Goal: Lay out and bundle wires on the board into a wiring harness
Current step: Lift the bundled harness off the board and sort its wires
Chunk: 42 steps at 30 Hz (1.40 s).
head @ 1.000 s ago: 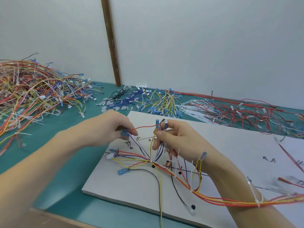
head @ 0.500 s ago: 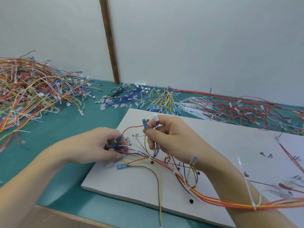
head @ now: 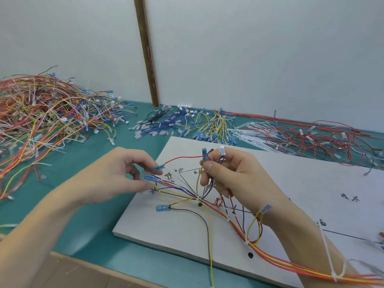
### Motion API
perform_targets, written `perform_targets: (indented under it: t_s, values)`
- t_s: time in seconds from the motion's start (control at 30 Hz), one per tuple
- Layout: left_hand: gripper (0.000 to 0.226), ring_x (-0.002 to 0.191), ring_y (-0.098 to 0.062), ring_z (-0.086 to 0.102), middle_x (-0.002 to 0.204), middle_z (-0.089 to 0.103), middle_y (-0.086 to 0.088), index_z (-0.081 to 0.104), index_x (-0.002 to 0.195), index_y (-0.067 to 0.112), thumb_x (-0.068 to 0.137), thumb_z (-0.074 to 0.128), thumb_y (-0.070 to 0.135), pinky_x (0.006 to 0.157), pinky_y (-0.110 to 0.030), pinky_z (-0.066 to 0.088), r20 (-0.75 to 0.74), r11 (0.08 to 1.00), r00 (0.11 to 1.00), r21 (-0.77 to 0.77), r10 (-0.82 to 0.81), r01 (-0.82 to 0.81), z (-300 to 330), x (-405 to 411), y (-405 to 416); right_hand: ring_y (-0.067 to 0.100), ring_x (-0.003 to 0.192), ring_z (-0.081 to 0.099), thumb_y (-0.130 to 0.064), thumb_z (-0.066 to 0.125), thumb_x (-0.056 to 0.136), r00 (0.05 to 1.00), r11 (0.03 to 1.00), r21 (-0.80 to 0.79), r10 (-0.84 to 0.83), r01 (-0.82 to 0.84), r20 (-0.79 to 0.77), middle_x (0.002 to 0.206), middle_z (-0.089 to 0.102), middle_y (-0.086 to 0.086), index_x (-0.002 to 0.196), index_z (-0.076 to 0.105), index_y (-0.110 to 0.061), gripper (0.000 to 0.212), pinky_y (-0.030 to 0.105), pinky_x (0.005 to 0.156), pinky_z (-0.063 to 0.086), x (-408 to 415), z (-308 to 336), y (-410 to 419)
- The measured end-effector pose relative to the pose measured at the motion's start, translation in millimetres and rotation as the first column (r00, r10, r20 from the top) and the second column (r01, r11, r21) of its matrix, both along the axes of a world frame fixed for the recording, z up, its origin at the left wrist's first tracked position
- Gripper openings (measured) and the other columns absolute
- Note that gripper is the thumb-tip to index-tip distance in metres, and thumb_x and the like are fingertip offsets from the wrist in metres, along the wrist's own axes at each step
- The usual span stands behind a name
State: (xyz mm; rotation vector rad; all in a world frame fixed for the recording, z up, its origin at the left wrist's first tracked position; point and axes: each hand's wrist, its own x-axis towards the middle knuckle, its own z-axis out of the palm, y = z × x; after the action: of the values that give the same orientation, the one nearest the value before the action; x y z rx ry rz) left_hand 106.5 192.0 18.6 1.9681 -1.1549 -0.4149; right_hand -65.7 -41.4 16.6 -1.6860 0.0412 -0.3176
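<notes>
Both hands work over the near-left part of the white board [head: 291, 183], which lies on the teal tabletop [head: 89, 221]. The left hand [head: 116, 177] pinches blue-sleeved terminals [head: 152, 178] at the board's left edge, its fingers curled round them. The right hand [head: 234, 175] grips a raised cluster of wire ends, with a blue terminal [head: 204, 152] and a white connector [head: 222, 150] standing above its fingertips. From both hands, red, yellow, purple and black wires converge at a tie point [head: 197, 198] on the board, then run as a red and yellow harness trunk [head: 280, 259] toward the board's near-right corner, bound by a white cable tie [head: 334, 274]. A loose blue terminal [head: 163, 208] lies on the board near its front edge. Beyond the board sit blue and yellow wire batches [head: 187, 124], red wires [head: 311, 136], and, to the board's far left, a large mixed wire heap [head: 47, 109].
</notes>
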Motion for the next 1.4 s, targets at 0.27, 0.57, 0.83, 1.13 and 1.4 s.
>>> perform_targets:
  t_s: [0.27,0.57,0.83,1.13,1.4]
  values:
    - [0.036,0.083,-0.018,0.069,0.102,0.076,-0.01,0.078,0.101,0.017,0.067,0.086,0.006,0.074,-0.026,0.058,-0.373,0.927,0.926,-0.362,-0.048,-0.098,-5.5,-12.1,-1.6,0.015,0.045,0.04,-0.024,0.063,0.092,1.0,0.996,0.085,0.006,-0.007,0.014,0.074,0.072,0.009,0.08,0.069,-0.032,0.015,0.02,0.045,0.036,-2.6,-2.7,-0.4]
    - [0.03,0.103,-0.009,0.071,0.11,0.077,0.01,0.079,0.099,0.033,0.077,0.076,0.054,0.088,-0.017,0.051,-0.072,0.986,0.991,-0.115,0.11,-0.118,-13.5,-49.1,-14.7,0.015,0.044,0.037,-0.023,0.065,0.092,0.999,0.99,0.136,0.024,-0.028,0.033,0.07,0.068,0.009,0.083,0.07,-0.026,0.01,0.02,0.045,0.034,-3.3,-4.0,-2.0]
    - [0.055,0.111,0.012,0.052,0.106,0.064,0.033,0.06,0.119,0.044,0.068,0.075,0.059,0.103,-0.032,0.035,0.389,0.994,0.916,0.008,0.101,-0.113,4.3,-67.5,-47.4,0.013,0.042,0.041,-0.01,0.062,0.099,0.997,0.987,0.143,-0.072,0.078,-0.041,0.074,0.072,0.012,0.094,0.069,-0.01,0.008,0.019,0.043,0.034,4.8,-3.3,-13.6]
    - [0.044,0.073,-0.01,0.065,0.078,0.069,0.013,0.059,0.114,0.039,0.081,0.081,0.02,0.074,-0.027,0.054,0.121,0.997,0.992,0.059,-0.046,0.039,-19.9,-61.0,-65.3,0.012,0.063,0.064,-0.034,0.073,0.091,0.96,0.977,-0.204,-0.118,0.066,-0.253,0.091,0.079,0.001,0.103,0.071,-0.03,0.012,0.024,0.055,0.052,-1.9,0.3,-41.0]
    - [0.049,0.069,-0.015,0.069,0.08,0.07,0.004,0.064,0.115,0.04,0.078,0.085,0.016,0.07,-0.017,0.053,-0.066,0.997,0.998,-0.08,-0.026,0.02,-27.4,-61.5,-60.9,0.023,0.065,0.071,-0.005,0.079,0.082,0.959,0.971,-0.226,-0.137,0.08,-0.248,0.086,0.076,0.005,0.105,0.067,-0.024,0.033,0.031,0.059,0.06,-7.0,-6.6,-36.5]
